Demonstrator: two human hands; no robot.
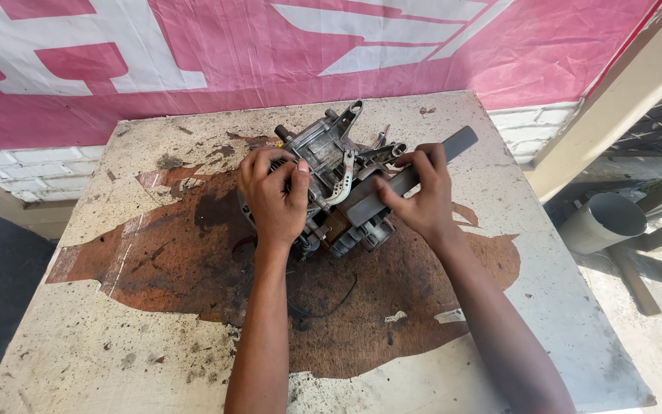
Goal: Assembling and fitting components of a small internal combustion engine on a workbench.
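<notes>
The left hand (pixel 273 195) covers the near left side of the motor assembly (pixel 331 184), so the housing under its palm is hidden; its fingers are curled together and pressed on the metal casing, the fingertips meeting the frame at the top edge. The right hand (pixel 421 195) hides the middle of a flat grey bar (pixel 415 175), its fingers and thumb clamped around it. Beyond those fingertips the bar runs up and right to a squared end; below them it slants down toward the motor's body. Small parts between the two sets of fingers are too tangled to make out.

Past both hands a pink banner (pixel 193 54) with large white shapes hangs behind, cut off at the top.

The motor is grey cast metal, grimy, with curved brackets and a copper-coloured winding just below the fingers. It rests near the middle of a worn table (pixel 116 337), on a dark brown stain, with a thin black wire (pixel 323 310) trailing toward the wrists.
</notes>
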